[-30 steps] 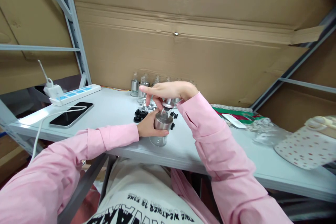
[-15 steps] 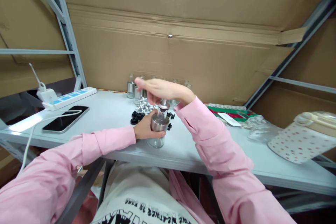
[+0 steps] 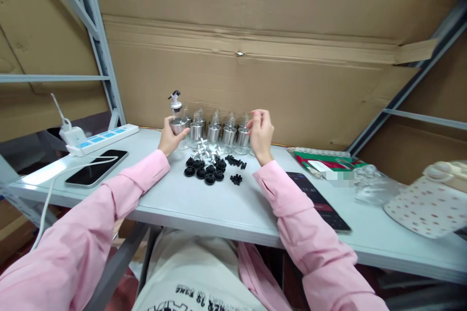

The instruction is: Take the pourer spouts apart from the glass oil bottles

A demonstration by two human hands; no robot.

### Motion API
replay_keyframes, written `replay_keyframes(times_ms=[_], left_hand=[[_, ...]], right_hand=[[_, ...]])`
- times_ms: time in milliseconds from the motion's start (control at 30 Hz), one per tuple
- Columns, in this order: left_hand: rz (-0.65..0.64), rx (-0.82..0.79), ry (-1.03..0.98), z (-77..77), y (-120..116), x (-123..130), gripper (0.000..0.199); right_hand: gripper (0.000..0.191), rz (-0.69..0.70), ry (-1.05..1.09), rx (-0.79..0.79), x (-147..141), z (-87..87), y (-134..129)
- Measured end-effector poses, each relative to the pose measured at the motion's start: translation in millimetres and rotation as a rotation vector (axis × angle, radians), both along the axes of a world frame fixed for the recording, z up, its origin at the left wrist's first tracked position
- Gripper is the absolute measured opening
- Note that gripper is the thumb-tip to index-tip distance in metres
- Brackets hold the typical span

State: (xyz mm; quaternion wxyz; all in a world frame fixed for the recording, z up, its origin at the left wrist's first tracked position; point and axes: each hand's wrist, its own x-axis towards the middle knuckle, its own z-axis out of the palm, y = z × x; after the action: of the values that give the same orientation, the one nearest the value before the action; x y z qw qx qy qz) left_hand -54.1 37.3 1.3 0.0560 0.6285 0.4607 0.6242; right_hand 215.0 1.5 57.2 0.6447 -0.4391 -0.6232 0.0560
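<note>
My left hand (image 3: pixel 171 138) is wrapped round a glass bottle with a metal band (image 3: pixel 179 125), at the left end of a row of similar bottles. A white and black spout (image 3: pixel 175 102) sits in that bottle's neck. My right hand (image 3: pixel 261 133) is raised by the right end of the row, its fingers curled together; whether they hold anything is hidden. Between the hands, silvery-white spout parts (image 3: pixel 207 151) lie in a pile. Black round stoppers (image 3: pixel 209 170) are in front of them, with small black tubes (image 3: pixel 235 161) and tiny black pieces (image 3: pixel 236 180) to the right.
A black phone (image 3: pixel 97 169) and a white power strip (image 3: pixel 105 138) lie on the left. Near my right forearm is a dark tablet or phone (image 3: pixel 324 201). Farther right are green and red packaging (image 3: pixel 328 160), clear plastic bags (image 3: pixel 375 187) and a dotted white container (image 3: pixel 426 199). Cardboard stands behind.
My left hand has carried the bottle back and left to the row. My right hand has come off the bottle's top and moved right. The black parts and dark device are now uncovered.
</note>
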Motion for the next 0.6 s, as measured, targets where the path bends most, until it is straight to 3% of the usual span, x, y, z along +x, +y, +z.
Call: replay_keyframes(times_ms=[100, 200, 600], left_hand=[[0.056, -0.143, 0.12, -18.4, 15, -19, 0.061], [0.082, -0.231, 0.16, -29.8, 22, -20, 0.061], [0.031, -0.299, 0.168, -39.9, 45, -25, 0.063]], right_hand=[[0.036, -0.062, -0.215, -0.009, 4, -19.9, 9], [0.032, -0.113, -0.318, 0.029, 4, -26.7, 11], [0.026, -0.092, -0.392, 0.083, 8, -30.5, 4]])
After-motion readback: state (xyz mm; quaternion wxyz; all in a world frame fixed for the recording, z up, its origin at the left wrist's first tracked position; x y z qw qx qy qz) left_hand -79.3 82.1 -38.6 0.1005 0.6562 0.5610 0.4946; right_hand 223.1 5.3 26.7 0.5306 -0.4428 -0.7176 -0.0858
